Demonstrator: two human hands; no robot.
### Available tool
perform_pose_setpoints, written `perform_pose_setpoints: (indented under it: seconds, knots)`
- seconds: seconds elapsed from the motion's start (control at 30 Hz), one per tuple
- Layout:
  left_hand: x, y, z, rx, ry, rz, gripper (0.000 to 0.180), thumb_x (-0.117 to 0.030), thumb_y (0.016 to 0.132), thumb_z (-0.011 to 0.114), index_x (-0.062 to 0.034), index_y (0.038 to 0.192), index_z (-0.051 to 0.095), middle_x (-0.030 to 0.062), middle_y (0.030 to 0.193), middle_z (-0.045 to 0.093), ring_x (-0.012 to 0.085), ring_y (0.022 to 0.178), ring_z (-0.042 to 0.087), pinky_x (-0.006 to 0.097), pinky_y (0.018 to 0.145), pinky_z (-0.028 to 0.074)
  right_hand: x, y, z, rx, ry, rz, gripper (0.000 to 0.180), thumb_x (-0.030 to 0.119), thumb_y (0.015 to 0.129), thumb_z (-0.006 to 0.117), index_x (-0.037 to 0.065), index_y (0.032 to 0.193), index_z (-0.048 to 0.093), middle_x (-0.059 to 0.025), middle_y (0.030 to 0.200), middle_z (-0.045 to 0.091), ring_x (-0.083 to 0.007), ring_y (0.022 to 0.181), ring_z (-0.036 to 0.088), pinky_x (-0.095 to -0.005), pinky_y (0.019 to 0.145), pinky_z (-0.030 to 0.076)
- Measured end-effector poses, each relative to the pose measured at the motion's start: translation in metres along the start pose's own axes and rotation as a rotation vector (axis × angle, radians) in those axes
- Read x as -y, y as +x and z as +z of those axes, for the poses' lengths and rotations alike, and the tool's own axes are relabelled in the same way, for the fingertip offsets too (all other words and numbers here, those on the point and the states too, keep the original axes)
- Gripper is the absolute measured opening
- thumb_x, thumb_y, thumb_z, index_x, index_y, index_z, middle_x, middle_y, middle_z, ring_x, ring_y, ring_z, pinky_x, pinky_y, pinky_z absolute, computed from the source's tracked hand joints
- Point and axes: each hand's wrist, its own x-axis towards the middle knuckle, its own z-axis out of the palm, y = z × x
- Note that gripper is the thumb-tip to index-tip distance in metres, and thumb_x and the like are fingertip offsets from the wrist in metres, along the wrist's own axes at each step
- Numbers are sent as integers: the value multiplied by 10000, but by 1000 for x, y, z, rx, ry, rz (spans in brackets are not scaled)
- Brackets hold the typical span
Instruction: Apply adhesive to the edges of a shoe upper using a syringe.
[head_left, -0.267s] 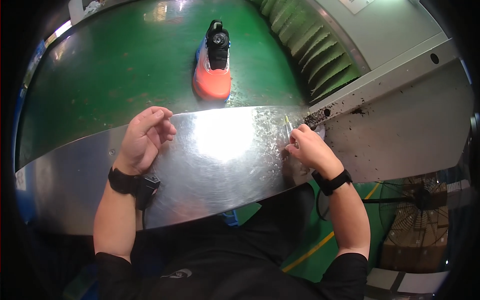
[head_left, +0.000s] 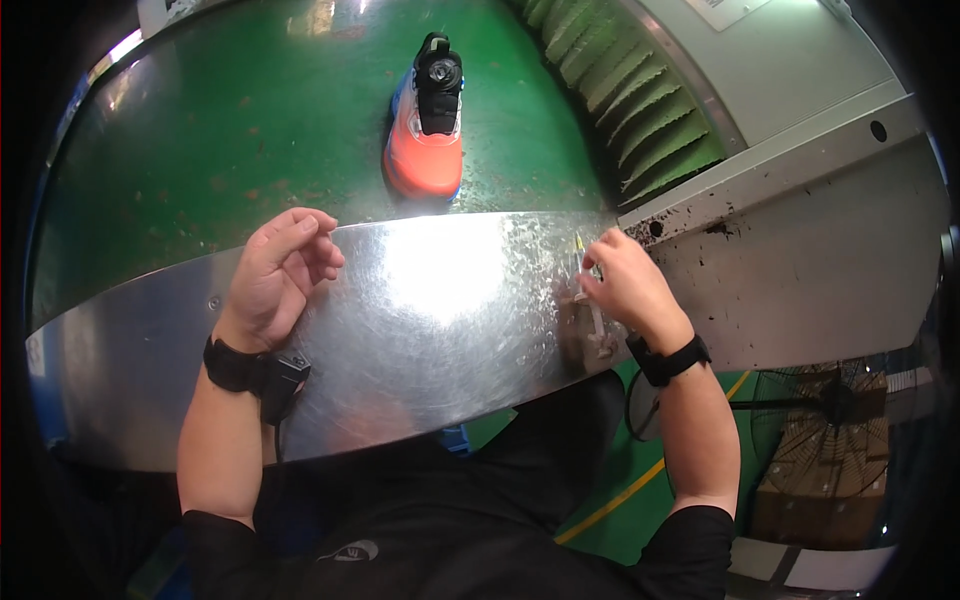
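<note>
Head view: looks down on a curved, silver-coloured sheet-metal table (head_left: 400,375) crossing the middle of the frame, with a bright glare at its centre.
Left hand: the bare left hand (head_left: 275,275), left of centre, is over the table near its far edge, palm turned inward, fingers loosely bent.
Left grip: relaxed and empty, thumb and fingers parted.
Right hand: the bare right hand (head_left: 635,285), right of centre, is over the table's right end, fingers bent toward the left.
Right grip: thumb and forefinger are at the slim tool; whether they pinch it I cannot tell.
Slim tool: a slender, pale object with a yellow-green tip (head_left: 580,243), right of centre at the right hand's fingertips, tip toward the top; its lower part is hard to make out.
Shoe: an orange-red, black and blue shoe with a round dial on its tongue (head_left: 425,140), upper middle, stands upright on the smooth green surface (head_left: 250,130), toe toward the table and well apart from both hands.
Wrists: a black band (head_left: 232,365) with a boxy black device (head_left: 285,385) on the left, another black strap (head_left: 668,362) on the right.
Machine: green fringed strips (head_left: 650,110) upper right, beside a grey metal panel (head_left: 800,270) speckled with dark crumbs.
Fan: a black wire-caged fan (head_left: 835,410), lower right.
</note>
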Motion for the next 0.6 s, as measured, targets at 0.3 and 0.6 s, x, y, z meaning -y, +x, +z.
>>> perform_pose_setpoints:
  seconds: [0.3,0.6]
  knots:
    - [-2,-1,-1,-9,4,14,194,-199,942,505,-24,981,580,38,776,596,149,748,606,252,647,480,-7,68,11,-37,-154,-71,106,87,766,572,40,728,659,-129,831,619,-320,851,596,-399,761,496]
    - [-2,-1,-6,-7,-13,11,190,-185,941,511,-13,980,581,39,772,598,143,740,608,246,648,482,-2,90,30,111,-342,-68,109,43,715,561,45,712,670,-125,857,644,-314,846,627,-403,722,527]
